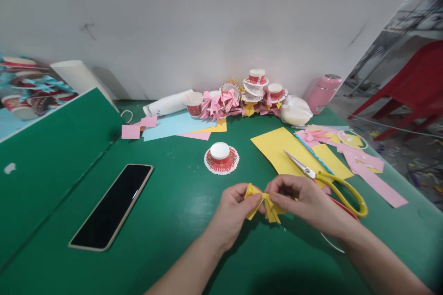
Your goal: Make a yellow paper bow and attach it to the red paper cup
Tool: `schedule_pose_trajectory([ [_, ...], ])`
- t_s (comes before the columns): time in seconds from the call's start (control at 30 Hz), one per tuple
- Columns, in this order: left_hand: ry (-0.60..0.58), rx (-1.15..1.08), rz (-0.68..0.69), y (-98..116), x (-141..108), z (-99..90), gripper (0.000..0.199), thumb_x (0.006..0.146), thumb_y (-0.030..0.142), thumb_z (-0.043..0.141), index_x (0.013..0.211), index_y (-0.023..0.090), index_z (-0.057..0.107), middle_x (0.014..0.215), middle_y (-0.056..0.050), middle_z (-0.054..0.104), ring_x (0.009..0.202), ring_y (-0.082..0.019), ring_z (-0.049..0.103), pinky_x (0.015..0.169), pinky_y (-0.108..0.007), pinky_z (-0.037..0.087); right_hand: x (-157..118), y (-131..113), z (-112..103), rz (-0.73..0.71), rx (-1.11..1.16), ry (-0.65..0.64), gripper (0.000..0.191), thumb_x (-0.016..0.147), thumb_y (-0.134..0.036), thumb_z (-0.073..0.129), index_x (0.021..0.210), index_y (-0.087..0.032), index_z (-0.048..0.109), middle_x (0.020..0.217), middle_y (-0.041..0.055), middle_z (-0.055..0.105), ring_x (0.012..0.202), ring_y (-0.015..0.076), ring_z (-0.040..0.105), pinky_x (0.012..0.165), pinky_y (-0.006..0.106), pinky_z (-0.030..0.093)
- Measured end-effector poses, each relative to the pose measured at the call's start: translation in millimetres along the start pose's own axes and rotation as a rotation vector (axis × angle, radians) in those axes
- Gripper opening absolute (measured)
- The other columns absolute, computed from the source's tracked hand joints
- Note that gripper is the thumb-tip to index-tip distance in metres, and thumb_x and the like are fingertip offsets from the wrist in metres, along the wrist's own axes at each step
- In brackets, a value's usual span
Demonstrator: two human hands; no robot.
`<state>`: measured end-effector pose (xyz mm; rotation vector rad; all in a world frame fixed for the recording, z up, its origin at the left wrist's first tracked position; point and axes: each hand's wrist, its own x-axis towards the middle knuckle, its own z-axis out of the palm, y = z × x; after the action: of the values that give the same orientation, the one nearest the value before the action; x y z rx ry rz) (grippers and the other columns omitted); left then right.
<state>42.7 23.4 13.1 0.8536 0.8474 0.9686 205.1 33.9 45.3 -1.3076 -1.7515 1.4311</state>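
Note:
Over the green table, a folded yellow paper bow (272, 212) is pinched between both hands. My left hand (234, 209) grips its left loop between thumb and fingers. The fingertips of my right hand (300, 197) close on its right side, near the middle knot. Just beyond the hands sits a small hat shape made from a paper cup (222, 159), with a fringed red and white brim. To the right, scissors with yellow handles (325, 182) lie on yellow paper (273, 147), partly behind my right forearm, beside a blue pencil-like stick (313, 153).
A phone (112, 207) lies at left. Along the wall stand stacked white cups (169, 103), finished cup hats with bows (256, 84), a white bag (296, 110) and a pink bottle (323, 93). Pink paper strips (377, 179) lie right. A red chair (411, 83) stands beyond the table.

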Motion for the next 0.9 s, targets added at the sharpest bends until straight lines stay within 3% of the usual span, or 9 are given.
schedule_pose_trajectory([
  [0.27,-0.029,-0.078,0.01,-1.1,0.3,0.0,0.018,0.071,0.029,0.065,0.063,0.013,0.061,0.056,0.001,0.058,0.057,-0.01,0.05,0.06,-0.022,0.037,-0.3,-5.5,0.1,0.054,-0.103,0.023,0.015,0.077,-0.028,0.052,0.067,-0.018,0.057,0.06,-0.0017,0.055,0.052,0.01,0.043,0.045,0.021,0.031],
  [0.47,-0.042,-0.003,0.02,-1.7,0.9,-2.7,0.019,0.072,0.03,0.063,0.064,0.013,0.06,0.057,0.001,0.058,0.058,-0.01,0.05,0.061,-0.022,0.037,2.2,-8.7,1.2,0.068,-0.155,0.065,0.013,0.073,-0.025,0.053,0.063,-0.018,0.056,0.054,-0.0033,0.053,0.049,0.009,0.041,0.042,0.02,0.029],
  [0.7,-0.031,0.086,0.025,-1.0,0.8,-3.6,0.021,0.075,0.031,0.06,0.065,0.013,0.059,0.059,0.0,0.057,0.058,-0.01,0.048,0.059,-0.023,0.035,0.1,-5.4,6.8,0.038,-0.097,0.102,0.017,0.078,-0.027,0.051,0.067,-0.017,0.057,0.061,-0.0013,0.057,0.054,0.0101,0.046,0.047,0.021,0.033],
  [0.9,-0.058,-0.046,0.004,-0.7,1.3,-2.6,0.019,0.074,0.027,0.061,0.063,0.013,0.059,0.057,0.0,0.057,0.058,-0.01,0.051,0.06,-0.022,0.038,-0.6,-1.6,6.8,0.05,0.047,0.042,0.019,0.078,-0.035,0.055,0.075,-0.016,0.056,0.064,-0.0004,0.058,0.057,0.0106,0.049,0.049,0.021,0.036],
])
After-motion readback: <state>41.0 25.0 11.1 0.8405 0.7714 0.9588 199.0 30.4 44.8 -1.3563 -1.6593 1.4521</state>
